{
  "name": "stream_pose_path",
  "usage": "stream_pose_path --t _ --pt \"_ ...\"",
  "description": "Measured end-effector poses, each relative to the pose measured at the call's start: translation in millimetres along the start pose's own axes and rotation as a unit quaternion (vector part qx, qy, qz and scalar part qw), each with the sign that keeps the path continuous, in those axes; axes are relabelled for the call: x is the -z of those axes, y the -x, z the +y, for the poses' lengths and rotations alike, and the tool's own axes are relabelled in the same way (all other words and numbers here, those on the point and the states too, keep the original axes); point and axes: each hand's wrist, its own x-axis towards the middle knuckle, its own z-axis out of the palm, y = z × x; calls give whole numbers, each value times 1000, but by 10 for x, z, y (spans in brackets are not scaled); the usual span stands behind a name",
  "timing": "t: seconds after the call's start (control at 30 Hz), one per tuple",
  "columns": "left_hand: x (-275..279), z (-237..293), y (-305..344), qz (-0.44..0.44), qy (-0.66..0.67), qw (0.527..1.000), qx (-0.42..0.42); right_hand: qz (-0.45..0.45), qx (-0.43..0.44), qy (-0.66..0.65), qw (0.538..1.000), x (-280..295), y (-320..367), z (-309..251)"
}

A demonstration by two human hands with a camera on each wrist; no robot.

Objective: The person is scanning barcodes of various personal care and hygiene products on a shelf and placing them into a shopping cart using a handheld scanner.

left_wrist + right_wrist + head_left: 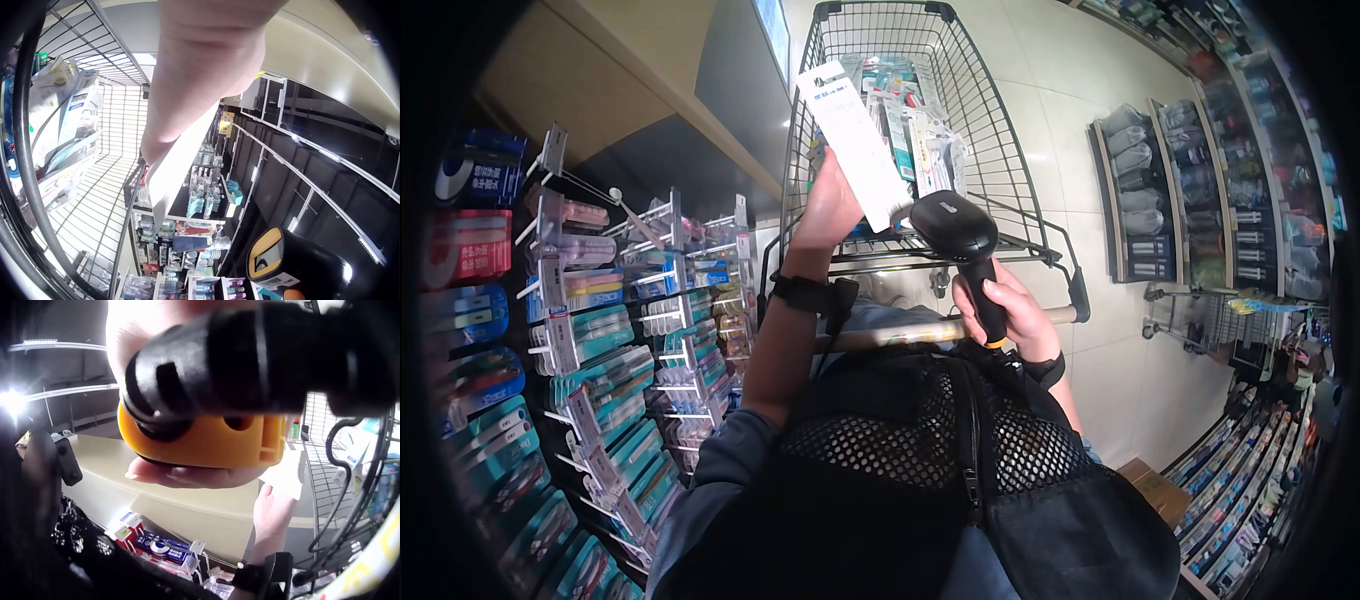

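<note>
In the head view my left hand (836, 203) holds a long, flat white package (858, 150) with a hanging hole at its top end, tilted up to the left over the shopping cart. Its blank-looking face with small print is toward me. Around the grip of a black handheld barcode scanner (953, 226) curl the fingers of my right hand (1022, 318). The scanner head is close to the package's lower end. In the right wrist view, the scanner's yellow base (206, 447) fills the middle, with a black cylindrical part across it.
A wire shopping cart (1022, 200) stands ahead, holding several packaged goods (940, 150); its handle (905, 333) runs just before me. On the left are hooks of packaged toothbrushes (605, 395). Shelves of goods (1140, 190) line the right, and a cardboard box (1152, 490) sits lower right.
</note>
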Motion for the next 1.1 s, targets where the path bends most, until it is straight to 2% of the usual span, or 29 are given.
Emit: stream_pose_path --t 0.47,0.9,1.0,1.1 --pt "12 -7 -16 2 41 999 -4 -18 -38 7 999 -35 -16 82" --pt "35 -2 -19 14 57 998 -8 -39 -31 3 999 -23 -17 82" --pt "3 6 -5 22 49 998 -12 -39 -29 -31 998 -5 -15 70" --pt "118 -14 -41 -7 32 999 18 62 7 -1 998 48 -15 82"
